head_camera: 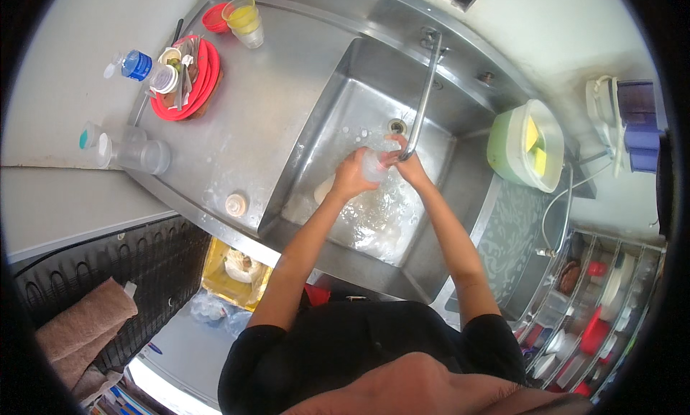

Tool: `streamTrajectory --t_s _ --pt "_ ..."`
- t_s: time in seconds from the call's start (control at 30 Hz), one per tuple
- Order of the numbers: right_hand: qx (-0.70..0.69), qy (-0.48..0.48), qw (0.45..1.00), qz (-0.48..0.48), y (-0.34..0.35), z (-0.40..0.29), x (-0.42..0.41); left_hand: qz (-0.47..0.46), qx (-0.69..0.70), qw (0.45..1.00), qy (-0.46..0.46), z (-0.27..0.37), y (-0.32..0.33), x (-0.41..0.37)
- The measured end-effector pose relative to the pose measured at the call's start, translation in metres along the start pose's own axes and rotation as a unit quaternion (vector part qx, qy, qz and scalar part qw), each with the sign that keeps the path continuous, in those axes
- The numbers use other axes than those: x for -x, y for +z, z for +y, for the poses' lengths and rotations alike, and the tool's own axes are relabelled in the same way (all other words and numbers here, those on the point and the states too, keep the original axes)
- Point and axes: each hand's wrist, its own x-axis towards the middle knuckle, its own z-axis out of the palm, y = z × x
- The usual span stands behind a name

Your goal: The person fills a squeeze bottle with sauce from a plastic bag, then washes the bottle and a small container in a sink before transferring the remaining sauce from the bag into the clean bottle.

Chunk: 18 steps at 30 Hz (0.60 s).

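Note:
My left hand [350,179] is wrapped around a clear, frosted-looking plastic container [373,167], tilted over the sink basin. My right hand [412,169] is at the container's mouth, its fingers touching the rim or reaching inside; the tap covers part of them, so its grip is unclear. Directly above that hand is the end of the curved metal tap [423,105]. Below lies the stainless steel sink basin [366,99], its floor wet with water and suds around the drain [397,126]. Partly hidden behind my left hand is a pale rounded object [323,190].
On the left drainboard [269,91] are stacked red plates [211,75] with scraps and cutlery, a water bottle [137,66], stacked cups [243,18], clear containers [153,157] and a small bottle [236,204]. Right: a green tub [501,145] with sponges, a second water-filled basin [506,237], a wire rack [587,307].

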Motion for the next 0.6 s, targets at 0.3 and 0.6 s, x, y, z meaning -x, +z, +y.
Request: streamTrajectory --t_s 0.3,0.6 --pt "-0.141 0.087 0.981 0.106 0.024 0.001 0.002 0.021 -0.06 0.997 0.033 -0.01 0.009 0.006" --pt "0.076 -0.026 0.992 0.094 0.035 0.003 0.006 0.0 -0.056 0.998 0.011 -0.013 0.003 0.001"
